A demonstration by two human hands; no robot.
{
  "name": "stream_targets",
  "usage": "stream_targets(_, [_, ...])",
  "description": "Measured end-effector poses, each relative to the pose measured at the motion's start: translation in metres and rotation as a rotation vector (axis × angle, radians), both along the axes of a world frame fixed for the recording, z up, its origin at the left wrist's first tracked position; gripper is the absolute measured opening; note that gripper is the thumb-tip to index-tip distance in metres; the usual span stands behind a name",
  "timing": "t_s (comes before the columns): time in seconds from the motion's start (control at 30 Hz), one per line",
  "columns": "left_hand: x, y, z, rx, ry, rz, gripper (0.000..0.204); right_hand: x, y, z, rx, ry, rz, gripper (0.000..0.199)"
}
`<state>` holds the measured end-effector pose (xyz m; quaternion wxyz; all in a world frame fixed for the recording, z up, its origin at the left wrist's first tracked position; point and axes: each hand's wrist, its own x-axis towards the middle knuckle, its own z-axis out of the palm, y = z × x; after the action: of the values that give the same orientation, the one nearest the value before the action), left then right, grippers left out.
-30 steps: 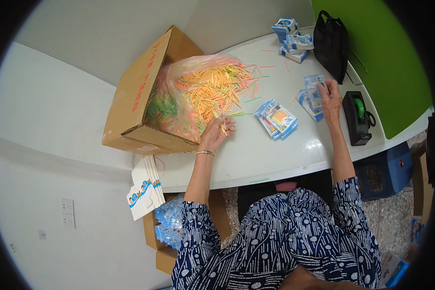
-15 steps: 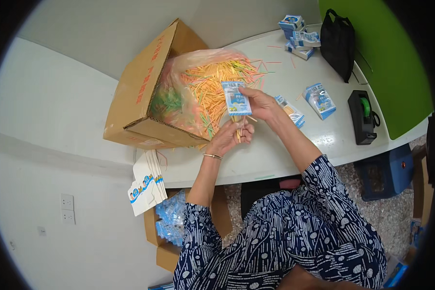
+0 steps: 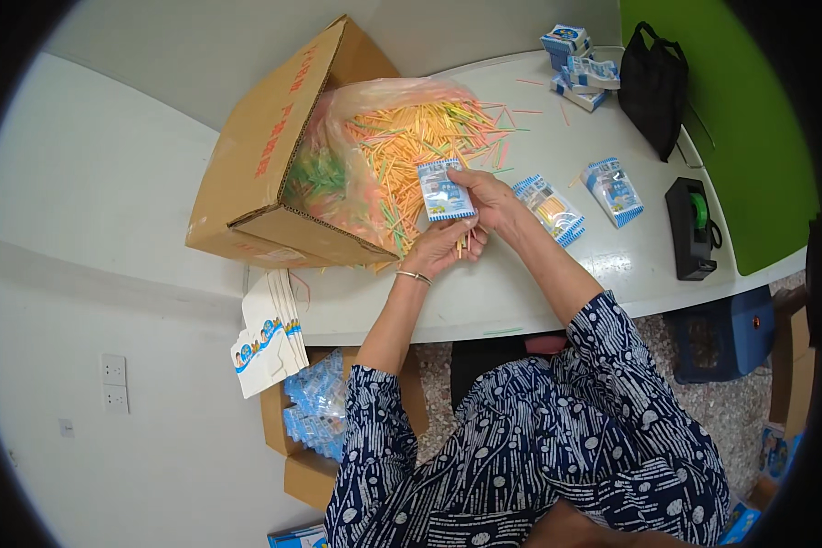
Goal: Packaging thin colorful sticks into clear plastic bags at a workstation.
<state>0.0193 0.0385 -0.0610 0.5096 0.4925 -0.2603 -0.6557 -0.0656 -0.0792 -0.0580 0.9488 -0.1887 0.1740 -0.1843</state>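
Observation:
My right hand (image 3: 488,198) grips a small blue-and-white printed plastic packet (image 3: 446,194) by its right edge, thumb on the front. Just below it, my left hand (image 3: 441,248) is closed round a few thin yellowish sticks (image 3: 461,248), whose ends poke out under the fingers. The left thumb meets the packet's lower edge. Whether the upper ends of the sticks are inside the packet is hidden. Behind both hands, a heap of thin yellow, pink and green sticks (image 3: 416,137) spills from a clear plastic bag (image 3: 347,110) in a tipped cardboard box (image 3: 265,146).
Two similar packets, one filled (image 3: 550,210) and another (image 3: 614,192), lie right of my hands. Beyond them stand a black tape dispenser (image 3: 688,228), a black bag (image 3: 653,91) and small stacked boxes (image 3: 580,73). Flat white cartons (image 3: 269,338) overhang the left table edge above a carton of blue packets (image 3: 315,402).
My left hand has come up against the packet's lower edge, so less of the sticks shows between them. The right hand still holds the packet; the whole view has shifted slightly.

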Motion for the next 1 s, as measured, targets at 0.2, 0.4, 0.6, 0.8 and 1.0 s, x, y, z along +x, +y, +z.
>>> stream_targets(0.2, [0.01,0.001,-0.004,-0.024,0.025,-0.014,0.02,-0.015,-0.016,0.009,-0.403,0.047,-0.27,0.022])
stream_targets(0.4, [0.011,0.005,0.014,-0.13,0.025,0.338,0.028,-0.039,0.003,0.021,-0.779,0.211,-0.308,0.013])
stream_targets(0.6, [0.013,0.013,0.036,-0.252,-0.107,0.385,0.03,-0.045,-0.008,0.018,-1.174,0.372,-0.104,0.018])
stream_targets(0.8, [0.01,0.018,0.043,-0.154,-0.486,0.178,0.018,-0.037,-0.007,0.009,-1.18,0.223,0.054,0.016])
stream_targets(1.0, [0.012,0.014,0.025,-0.291,-0.801,0.28,0.021,-0.04,-0.007,-0.008,-1.255,0.303,0.019,0.016])
